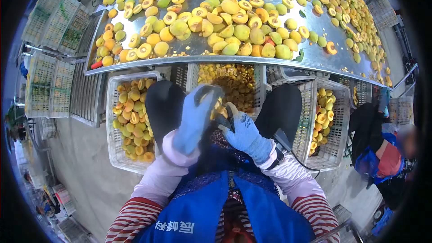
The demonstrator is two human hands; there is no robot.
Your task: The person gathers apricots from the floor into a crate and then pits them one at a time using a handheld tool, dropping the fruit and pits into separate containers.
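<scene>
Both my hands wear light blue gloves with dark palms and meet above my lap. My left hand point(194, 117) is smeared by motion, its fingers curved by a yellow peach piece point(219, 108). My right hand point(245, 132) is closed at the piece's other side, thumb and fingers bent around it. Its exact shape is partly hidden by the gloves. Below and beyond my hands, between my knees, stands a pale crate point(192, 78) with yellow fruit pieces and brown pits in it.
A metal table point(189, 59) ahead bears many whole and halved peaches point(243, 31). White crates of peaches stand left point(112, 130) and right point(330, 157) of my legs. A cable point(299, 159) hangs near my right wrist. Another person point(380, 153) sits at far right.
</scene>
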